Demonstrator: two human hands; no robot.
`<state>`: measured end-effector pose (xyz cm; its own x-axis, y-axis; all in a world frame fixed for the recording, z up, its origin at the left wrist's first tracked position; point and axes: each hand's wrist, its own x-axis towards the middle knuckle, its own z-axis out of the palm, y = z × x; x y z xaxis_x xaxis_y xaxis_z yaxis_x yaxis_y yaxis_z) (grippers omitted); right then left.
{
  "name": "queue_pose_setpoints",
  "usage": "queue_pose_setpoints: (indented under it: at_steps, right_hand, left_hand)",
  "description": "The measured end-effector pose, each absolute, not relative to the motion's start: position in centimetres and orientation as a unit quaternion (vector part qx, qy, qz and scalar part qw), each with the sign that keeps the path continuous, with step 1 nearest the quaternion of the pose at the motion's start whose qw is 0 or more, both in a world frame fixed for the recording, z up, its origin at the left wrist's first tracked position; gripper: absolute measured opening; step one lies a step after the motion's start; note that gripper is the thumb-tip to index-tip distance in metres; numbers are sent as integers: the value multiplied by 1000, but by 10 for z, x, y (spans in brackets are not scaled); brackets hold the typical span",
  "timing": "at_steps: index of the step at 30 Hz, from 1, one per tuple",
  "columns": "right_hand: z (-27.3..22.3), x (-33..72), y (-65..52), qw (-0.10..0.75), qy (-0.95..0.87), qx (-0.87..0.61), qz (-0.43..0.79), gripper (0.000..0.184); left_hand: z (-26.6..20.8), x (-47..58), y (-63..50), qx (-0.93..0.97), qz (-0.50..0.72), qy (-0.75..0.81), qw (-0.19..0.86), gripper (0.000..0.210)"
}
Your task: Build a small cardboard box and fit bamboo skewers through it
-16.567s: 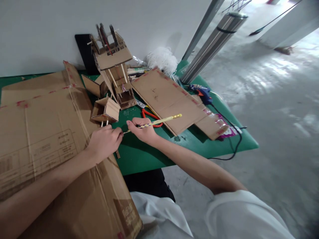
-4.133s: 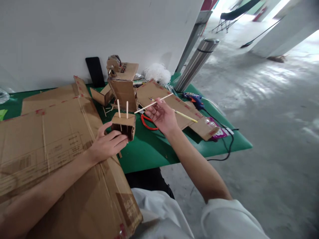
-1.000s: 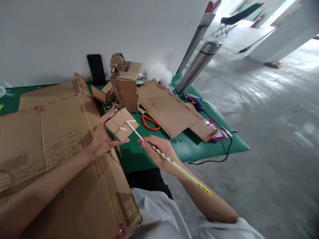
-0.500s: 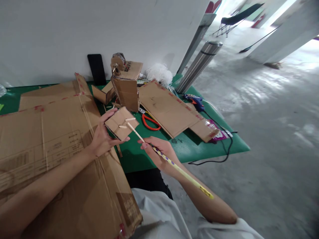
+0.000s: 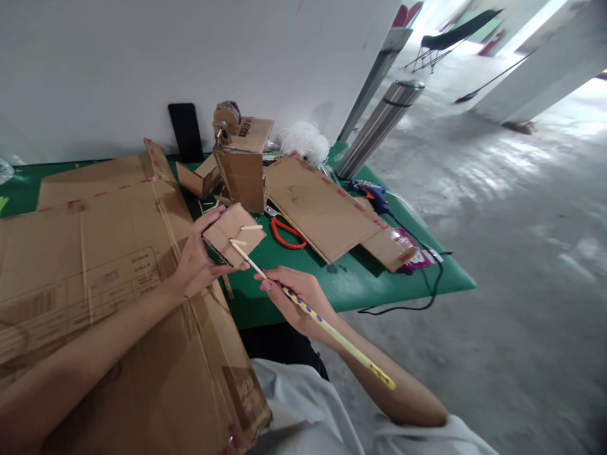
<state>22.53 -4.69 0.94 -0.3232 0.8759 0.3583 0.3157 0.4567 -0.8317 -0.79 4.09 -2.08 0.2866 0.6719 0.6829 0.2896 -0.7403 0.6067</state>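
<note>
A small cardboard box (image 5: pixel 227 229) is gripped between the thumb and fingers of my left hand (image 5: pixel 199 256). Two short pale wooden sticks (image 5: pixel 251 227) jut from its upper face. My right hand (image 5: pixel 296 292) pinches a long, thin stick (image 5: pixel 327 325) with a bare pale tip and a yellow, purple-dotted rear part. That tip lies at the base of the nearer short stick; whether it touches the cardboard I cannot tell.
Flat cardboard (image 5: pixel 109 272) covers the left of the green table (image 5: pixel 351 284). Behind the box stand a cardboard construction (image 5: pixel 241 177), a black phone (image 5: pixel 184 133) and white stringy material (image 5: pixel 304 142). Orange-handled scissors (image 5: pixel 288 235), a cardboard sheet (image 5: pixel 322 205), a blue glue gun (image 5: pixel 372 193) and a steel flask (image 5: pixel 379 129) sit rightward.
The long stick's tip has shifted left and slightly down, from between the two short sticks to the nearer one. My right hand moved with it; the box moved slightly right.
</note>
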Motion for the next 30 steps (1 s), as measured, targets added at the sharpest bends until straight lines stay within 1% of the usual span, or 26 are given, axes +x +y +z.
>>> queue_pose_setpoints:
  at_steps: [12, 18, 25, 28, 30]
  right_hand:
    - [7, 225, -44, 426, -746, -395, 326, 23]
    - [5, 225, -43, 428, -749, -391, 321, 22]
    - [6, 225, -43, 432, -751, -391, 311, 21]
    - [3, 231, -43, 453, -733, -401, 310, 21]
    - [2, 239, -42, 488, -693, -425, 319, 21]
  left_hand:
    - [-21, -8, 41, 780, 520, 293, 190, 111]
    - [-19, -9, 42, 800, 504, 294, 142, 112]
    - [-18, -8, 41, 799, 503, 294, 147, 111]
    - [-17, -8, 41, 796, 503, 307, 141, 109]
    - [-17, -8, 40, 792, 502, 318, 143, 109]
